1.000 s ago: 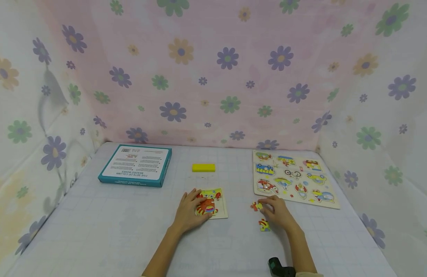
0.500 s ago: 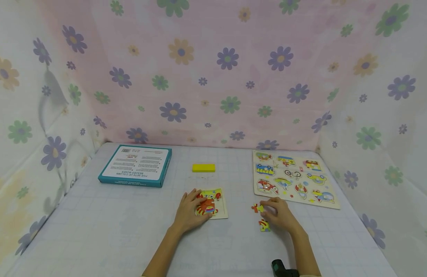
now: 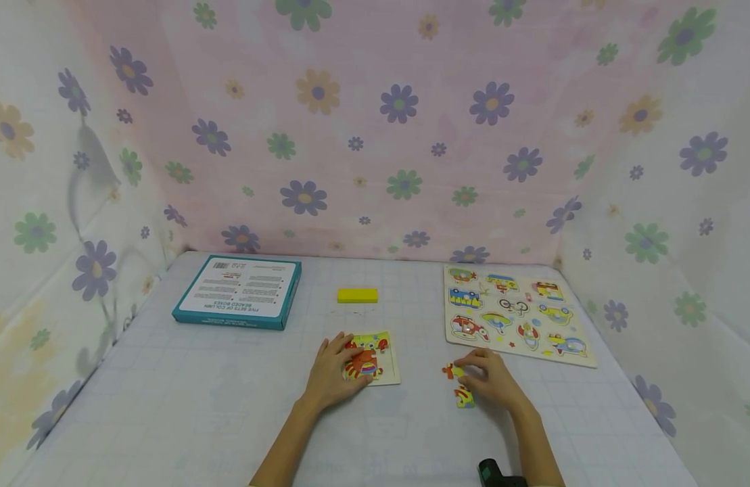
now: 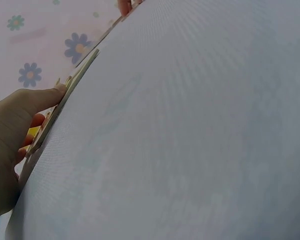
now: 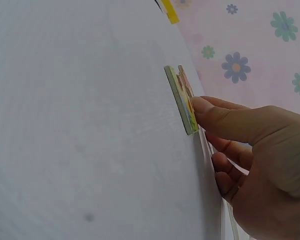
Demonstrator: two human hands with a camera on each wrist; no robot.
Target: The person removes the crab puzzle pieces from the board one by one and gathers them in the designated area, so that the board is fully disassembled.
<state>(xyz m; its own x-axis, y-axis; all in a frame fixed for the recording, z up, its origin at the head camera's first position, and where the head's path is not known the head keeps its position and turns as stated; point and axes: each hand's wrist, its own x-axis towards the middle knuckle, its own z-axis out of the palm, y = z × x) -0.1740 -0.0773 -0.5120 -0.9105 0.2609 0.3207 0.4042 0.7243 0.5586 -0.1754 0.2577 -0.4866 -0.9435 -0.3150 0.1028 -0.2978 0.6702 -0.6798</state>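
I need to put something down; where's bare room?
Widest: front left, in front of the flat teal-and-white cardboard box, left of the left hand. Narrower: between the colourful square picture puzzle and two small multicoloured puzzle pieces. Crowded: around the right hand, with the cream rectangular vehicle board beyond.

Teal box [image 3: 237, 291] left of yellow block [image 3: 358, 295]

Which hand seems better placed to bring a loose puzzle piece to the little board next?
The right hand, I'd judge: it touches one loose puzzle piece, with another piece close by. The left hand is farther off, holding the little board.
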